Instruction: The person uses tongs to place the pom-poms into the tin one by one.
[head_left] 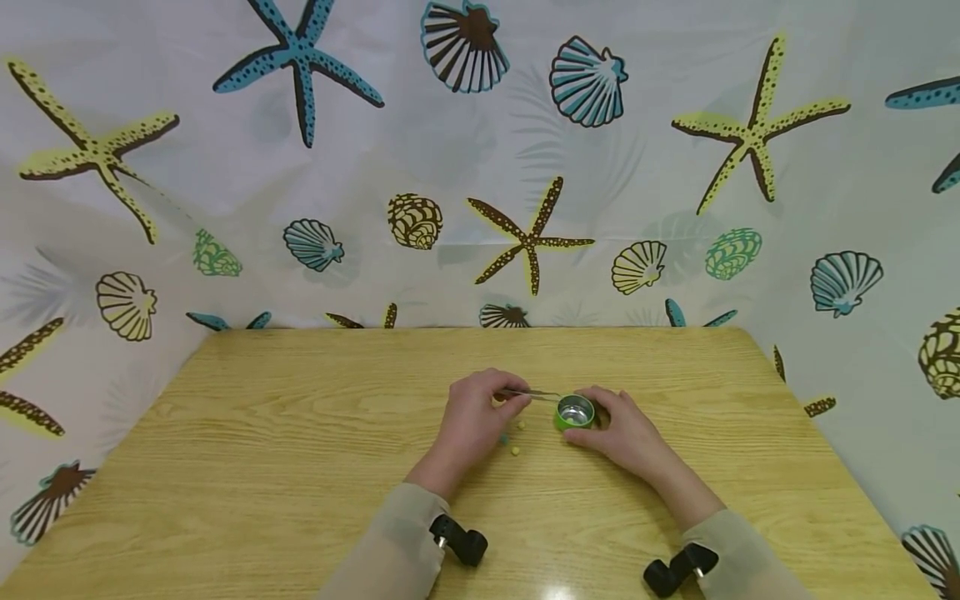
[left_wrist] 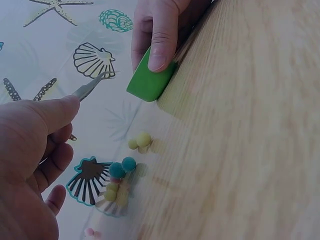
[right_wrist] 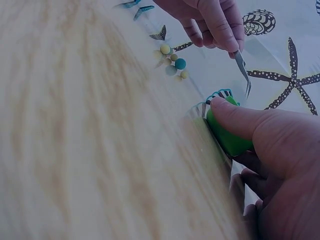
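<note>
Green cup (left_wrist: 148, 85), gripped by right hand (head_left: 621, 429), might be tipped if knocked by tweezers (left_wrist: 90, 87), seemingly empty, pinched by left hand (head_left: 477, 414) near its rim.

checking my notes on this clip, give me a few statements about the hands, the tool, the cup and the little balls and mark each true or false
1. The left hand holds tweezers. True.
2. The right hand rests idle, away from everything. False: it grips the green cup.
3. The cup's visible inside looks silvery. True.
4. Every ball on the table is yellow. False: a teal ball lies there too.
5. The curtain behind the table shows starfish and shells. True.
</note>
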